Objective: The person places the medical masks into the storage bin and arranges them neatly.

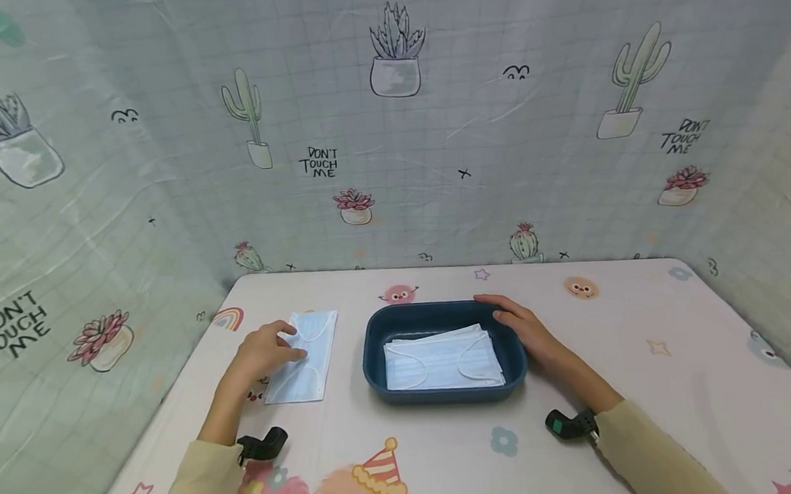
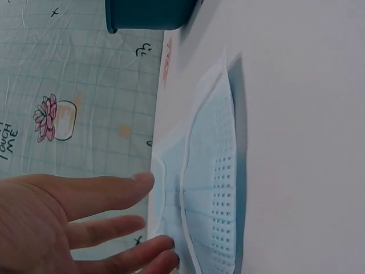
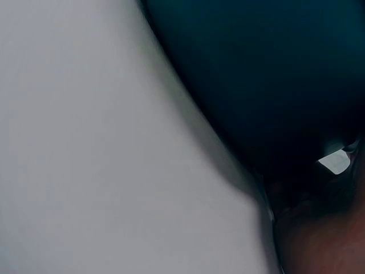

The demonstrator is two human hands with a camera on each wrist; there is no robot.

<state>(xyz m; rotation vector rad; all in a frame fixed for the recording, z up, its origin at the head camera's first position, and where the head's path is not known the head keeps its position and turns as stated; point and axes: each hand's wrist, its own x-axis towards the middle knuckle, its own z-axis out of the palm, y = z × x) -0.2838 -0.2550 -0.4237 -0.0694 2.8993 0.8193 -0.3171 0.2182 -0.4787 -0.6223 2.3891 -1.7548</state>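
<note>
In the head view a light blue disposable face mask [image 1: 305, 372] with white ear loops lies on the table at the left. My left hand [image 1: 268, 353] is over its left side, thumb and fingers spread apart. In the left wrist view the fingertips [image 2: 162, 242] are right at the mask [image 2: 214, 188], whose near edge lifts a little from the table. A dark teal plastic bin [image 1: 440, 397] stands right of it, with several stacked face masks [image 1: 438, 363] inside. My right hand [image 1: 528, 333] grips the bin's right rim at the far corner. The right wrist view shows the bin wall [image 3: 268, 74] in shadow.
The white table [image 1: 451, 457] has cartoon prints. A hanging cloth [image 1: 463, 135] with cactus drawings encloses its back and sides. A black wrist camera [image 1: 265, 444] is worn on the left wrist and another black camera [image 1: 569, 424] on the right.
</note>
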